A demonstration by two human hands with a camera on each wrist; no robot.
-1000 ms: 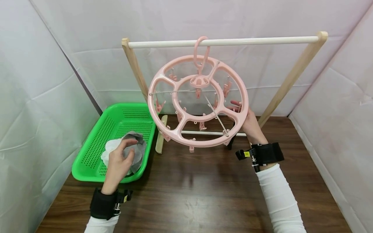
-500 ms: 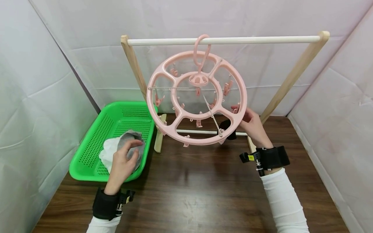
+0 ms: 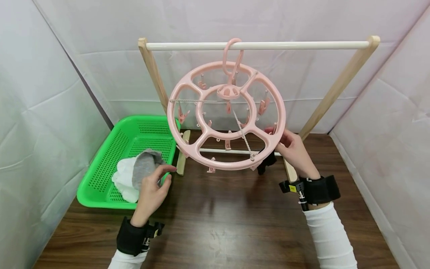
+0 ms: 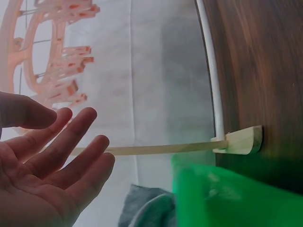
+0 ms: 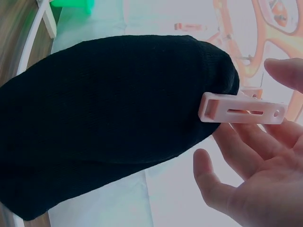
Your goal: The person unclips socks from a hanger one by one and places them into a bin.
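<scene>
A pink round clip hanger (image 3: 193,149) hangs by its hook from a white rail. Below its right side hangs a black sock (image 5: 118,99), its end held in a pink clothespin (image 5: 241,109). My right hand (image 3: 295,151) is at the hanger's right rim; in the right wrist view its fingers lie loosely spread behind the clothespin, with the thumb apart. Whether they touch it I cannot tell. My left hand (image 3: 153,192) hovers by the right edge of the green basket (image 3: 97,179), fingers spread and holding nothing. Grey cloth (image 3: 144,168) and white cloth (image 3: 125,179) lie in the basket.
The rail (image 3: 295,45) rests on wooden posts (image 3: 339,87) at either end. A lower white bar (image 3: 218,151) runs behind the hanger. Several more clothespins (image 3: 263,106) dangle from the rings. Pale fabric walls (image 3: 393,123) enclose the dark wooden table (image 3: 228,224).
My left hand has moved right, from above the cloths to the basket's edge. My right hand has shifted slightly right and down, its fingers looser. The hanger has swayed a little.
</scene>
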